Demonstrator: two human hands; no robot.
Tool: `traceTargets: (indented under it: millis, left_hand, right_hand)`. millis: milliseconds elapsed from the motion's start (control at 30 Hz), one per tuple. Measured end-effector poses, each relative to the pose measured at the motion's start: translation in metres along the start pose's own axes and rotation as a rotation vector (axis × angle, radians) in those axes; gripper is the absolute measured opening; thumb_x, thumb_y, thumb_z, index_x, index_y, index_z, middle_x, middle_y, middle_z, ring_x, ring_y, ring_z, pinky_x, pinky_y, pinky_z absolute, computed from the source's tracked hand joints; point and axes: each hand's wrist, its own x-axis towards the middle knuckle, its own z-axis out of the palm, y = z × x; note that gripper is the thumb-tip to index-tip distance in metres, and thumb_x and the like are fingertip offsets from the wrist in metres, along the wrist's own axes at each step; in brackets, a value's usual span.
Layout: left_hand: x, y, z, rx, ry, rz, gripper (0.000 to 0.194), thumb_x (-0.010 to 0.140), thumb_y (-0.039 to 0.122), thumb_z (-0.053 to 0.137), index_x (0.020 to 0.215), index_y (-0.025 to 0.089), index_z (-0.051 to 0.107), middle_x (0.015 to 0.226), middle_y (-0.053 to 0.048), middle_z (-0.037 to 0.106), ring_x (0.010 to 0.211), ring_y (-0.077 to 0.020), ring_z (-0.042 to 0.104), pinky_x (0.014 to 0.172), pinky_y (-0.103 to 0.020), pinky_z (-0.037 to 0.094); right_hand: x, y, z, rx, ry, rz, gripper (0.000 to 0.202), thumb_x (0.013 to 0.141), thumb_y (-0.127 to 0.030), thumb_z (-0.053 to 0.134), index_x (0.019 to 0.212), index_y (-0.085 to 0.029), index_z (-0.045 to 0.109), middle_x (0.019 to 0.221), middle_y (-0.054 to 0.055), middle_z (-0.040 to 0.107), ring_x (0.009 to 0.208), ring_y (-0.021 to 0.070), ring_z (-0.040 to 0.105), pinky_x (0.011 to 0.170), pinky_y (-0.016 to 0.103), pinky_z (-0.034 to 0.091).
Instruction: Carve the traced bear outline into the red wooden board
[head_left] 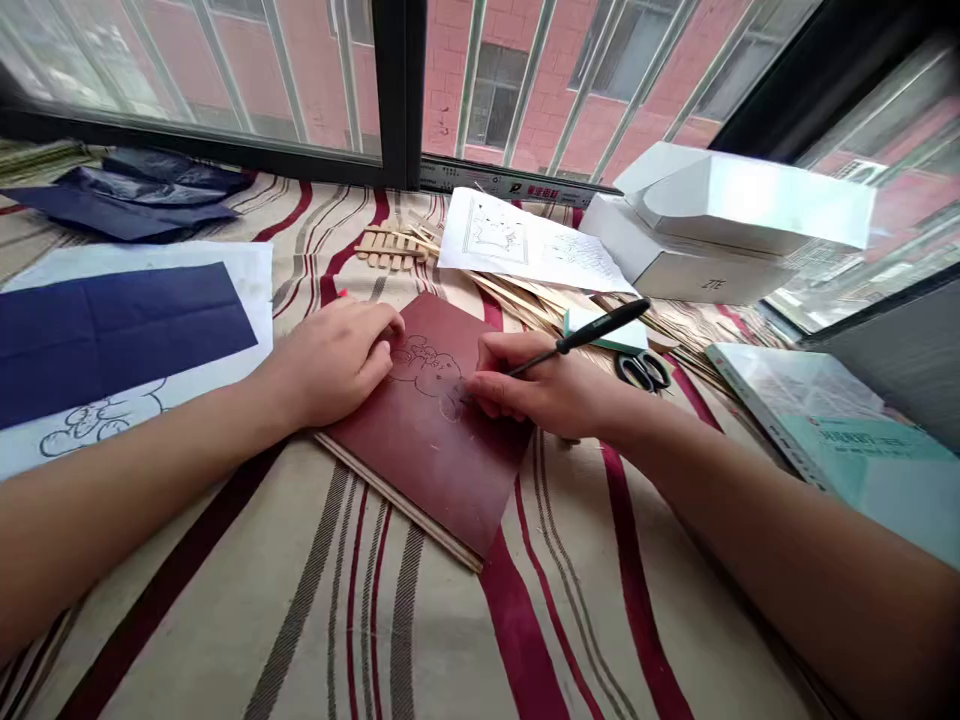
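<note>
A reddish-brown board (pixel 442 480) lies at an angle on the striped cloth, with a dark line drawing (pixel 427 370) on its upper part. My right hand (pixel 532 385) is closed around a black-handled pen-like tool (pixel 604 325), its thin tip down at the drawing's right side. On the board's left edge rests my left hand (pixel 337 360), fingers curled and pressed together at the drawing; whether anything is under them is hidden.
Dark blue sheets (pixel 120 330) and white paper (pixel 259 270) lie left. Behind the board are thin wooden strips (pixel 517 297) and a printed sheet (pixel 525 240). Scissors (pixel 643 372), a white box (pixel 697 270) and a book (pixel 847 430) are at right. A window (pixel 405 90) stands behind.
</note>
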Motion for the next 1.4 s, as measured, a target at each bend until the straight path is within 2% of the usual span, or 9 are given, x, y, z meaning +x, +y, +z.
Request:
traceTargets:
  millis: [167,367,533,600,733,933,1100,1233,1400]
  left_hand:
    - [0.005,0.001,0.0,-0.005,0.024,0.01,0.056,0.093,0.035,0.031,0.121,0.009,0.073,0.123,-0.021,0.078,0.117,-0.0395,0.073,0.107,-0.055,0.056]
    - [0.003,-0.005,0.005,-0.022,0.057,0.039,0.047,0.096,0.031,0.037,0.119,0.011,0.073,0.121,-0.02,0.078,0.116,-0.0377,0.073,0.107,-0.053,0.056]
    - [-0.002,0.013,-0.01,-0.131,0.227,0.245,0.046,0.108,0.04,0.041,0.117,0.011,0.075,0.134,-0.021,0.075,0.131,-0.0373,0.064,0.117,-0.052,0.047]
    - [-0.004,0.025,-0.018,-0.297,0.155,0.306,0.038,0.109,0.044,0.05,0.112,0.017,0.076,0.115,-0.012,0.08,0.113,-0.03,0.069,0.105,-0.044,0.051]
    - [-0.005,0.039,-0.026,-0.508,0.007,0.239,0.029,0.104,0.039,0.058,0.087,0.022,0.074,0.09,-0.003,0.078,0.088,-0.0212,0.069,0.084,-0.034,0.051]
    - [0.002,0.026,-0.028,-0.75,-0.179,0.166,0.025,0.096,0.042,0.065,0.081,0.023,0.072,0.08,0.002,0.078,0.074,-0.0162,0.069,0.072,-0.027,0.05]
    - [0.005,0.001,-0.024,-0.583,-0.032,0.089,0.035,0.093,0.051,0.064,0.074,0.022,0.069,0.07,0.0,0.071,0.064,-0.0166,0.061,0.066,-0.03,0.045]
    - [0.006,-0.009,-0.015,-0.378,0.092,-0.007,0.042,0.1,0.051,0.047,0.066,0.025,0.05,0.064,-0.001,0.058,0.062,-0.0196,0.053,0.066,-0.035,0.039]
    - [0.008,-0.01,-0.004,-0.216,0.113,-0.058,0.031,0.094,0.054,0.046,0.08,0.026,0.049,0.081,-0.008,0.063,0.078,-0.028,0.06,0.08,-0.043,0.047]
  right_hand:
    - [0.001,0.0,-0.002,0.017,-0.049,-0.024,0.032,0.101,-0.031,0.068,0.074,-0.022,0.054,0.067,-0.001,0.066,0.058,0.0116,0.055,0.055,0.027,0.042]
    - [0.003,0.007,-0.003,0.154,-0.092,0.03,0.042,0.093,-0.046,0.084,0.073,-0.022,0.055,0.066,-0.001,0.068,0.052,0.0099,0.055,0.047,0.024,0.041]
    - [0.002,0.006,0.008,0.41,0.106,-0.019,0.048,0.09,-0.054,0.088,0.075,-0.021,0.056,0.066,0.0,0.073,0.049,0.0091,0.057,0.047,0.023,0.045]
    - [0.003,0.001,0.014,0.484,0.163,-0.097,0.047,0.089,-0.052,0.09,0.075,-0.021,0.057,0.065,-0.001,0.073,0.05,0.0089,0.058,0.048,0.022,0.046]
    - [0.005,-0.005,0.023,0.559,0.144,-0.167,0.044,0.087,-0.046,0.094,0.077,-0.02,0.06,0.067,-0.001,0.075,0.053,0.0092,0.062,0.05,0.021,0.049]
    - [0.005,0.001,0.021,0.688,0.117,-0.141,0.041,0.088,-0.046,0.093,0.08,-0.019,0.063,0.072,0.001,0.078,0.056,0.0092,0.065,0.052,0.02,0.053]
    - [0.001,0.006,0.014,0.434,0.185,0.013,0.042,0.083,-0.046,0.095,0.076,-0.019,0.064,0.067,0.001,0.076,0.052,0.0096,0.062,0.049,0.021,0.052]
    - [0.001,0.007,0.013,0.283,0.147,0.069,0.04,0.084,-0.047,0.092,0.076,-0.019,0.064,0.069,0.002,0.076,0.052,0.0105,0.061,0.046,0.022,0.048]
    - [0.003,0.006,0.014,0.202,0.169,0.116,0.038,0.086,-0.048,0.088,0.077,-0.02,0.063,0.068,0.0,0.074,0.05,0.0094,0.057,0.043,0.021,0.045]
